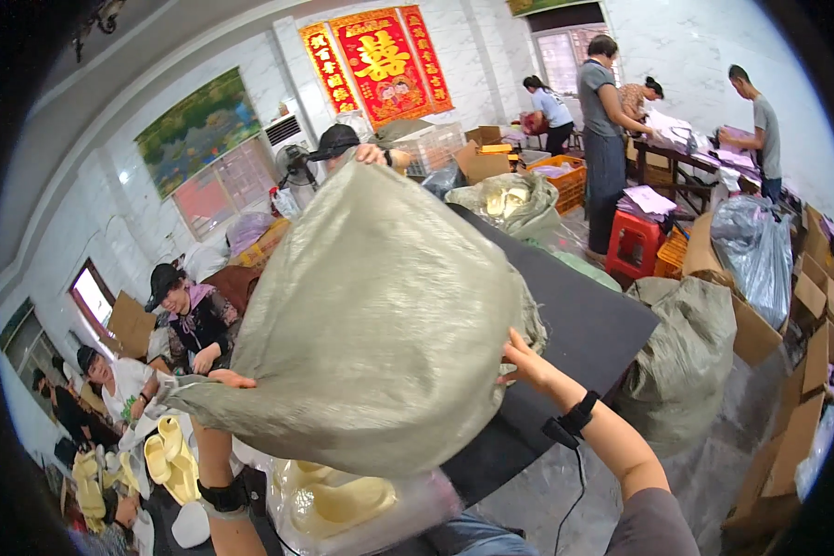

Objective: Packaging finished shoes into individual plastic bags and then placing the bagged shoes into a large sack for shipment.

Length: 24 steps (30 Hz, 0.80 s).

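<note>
head view: left fisheye | from head height | facing forward-down | close to sack [380, 306]

Raised woven sack [380, 306] blocked the middle; room to pass lay over the dark tabletop [598, 329] beyond the right hand [531, 365].

Sack [371, 315] grey-green; slippers [182, 473] pale yellow; tabletop [579, 347] dark grey; stool [632, 248] red.

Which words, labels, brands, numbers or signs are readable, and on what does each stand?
Red wall banner: large gold writing, legible, not copied here.
Narrow red strips beside it: gold writing, not copied either.
Seated person's white shirt: green print, too small.
Green-grey sack: none visible.
</note>
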{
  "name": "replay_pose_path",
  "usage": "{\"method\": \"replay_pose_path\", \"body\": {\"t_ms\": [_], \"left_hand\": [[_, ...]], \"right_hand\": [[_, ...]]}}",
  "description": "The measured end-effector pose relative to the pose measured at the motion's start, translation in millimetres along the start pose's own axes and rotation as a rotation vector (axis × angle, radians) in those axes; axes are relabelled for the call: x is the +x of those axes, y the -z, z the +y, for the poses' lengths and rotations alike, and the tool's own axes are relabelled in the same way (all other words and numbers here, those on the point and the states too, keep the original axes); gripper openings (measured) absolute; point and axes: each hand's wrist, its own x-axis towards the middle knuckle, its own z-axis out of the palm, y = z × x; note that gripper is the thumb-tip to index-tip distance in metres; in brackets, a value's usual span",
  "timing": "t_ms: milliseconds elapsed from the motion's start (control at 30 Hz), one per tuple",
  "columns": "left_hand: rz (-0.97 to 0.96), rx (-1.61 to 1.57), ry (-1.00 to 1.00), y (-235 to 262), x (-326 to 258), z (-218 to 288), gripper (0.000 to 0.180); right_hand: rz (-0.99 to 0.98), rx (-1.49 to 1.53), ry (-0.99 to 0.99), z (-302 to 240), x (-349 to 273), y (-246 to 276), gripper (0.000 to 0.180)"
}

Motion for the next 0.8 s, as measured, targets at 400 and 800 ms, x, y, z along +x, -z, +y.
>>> {"method": "replay_pose_path", "body": {"t_ms": [400,800], "left_hand": [[0.564,0.411,0.210,-14.0,60.4,79.8,0.023],[0.614,-0.370,0.145,-23.0,142.7,112.6,0.021]], "right_hand": [[0.208,-0.261,0.318,-70.4,37.0,43.8,0.043],[0.409,-0.871,0.781,-187.9,54.4,124.6,0.011]]}}
